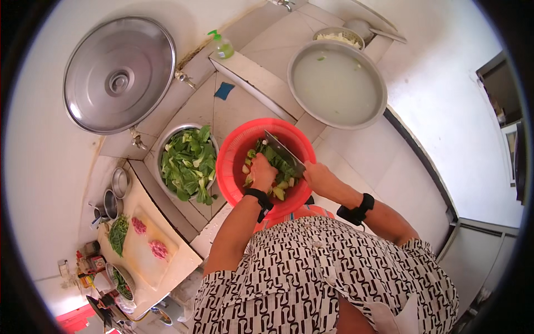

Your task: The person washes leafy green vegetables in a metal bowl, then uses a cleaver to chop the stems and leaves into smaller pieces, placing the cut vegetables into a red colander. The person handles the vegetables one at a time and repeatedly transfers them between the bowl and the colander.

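Observation:
A red plastic basin (228, 167) is in front of me, with green leaves and pale stem ends (282, 190) lying in its bottom. Inside it, my left hand (263, 173) has its fingers bent down among the greens; whether it grips any is hidden. My right hand (318, 177) holds a cleaver (283, 152) by its handle, the broad blade slanting across the basin over the leaves. Left of the basin, a metal bowl (160, 175) is heaped with leafy greens (187, 163) like bok choy.
A wide metal basin of cloudy water (338, 89) stands at the upper right, near a strainer of pale pieces (340, 37). A blue scouring pad (224, 90) and a soap bottle (224, 48) are farther back. Raw meat (158, 249) lies on a cutting board (146, 267) at left.

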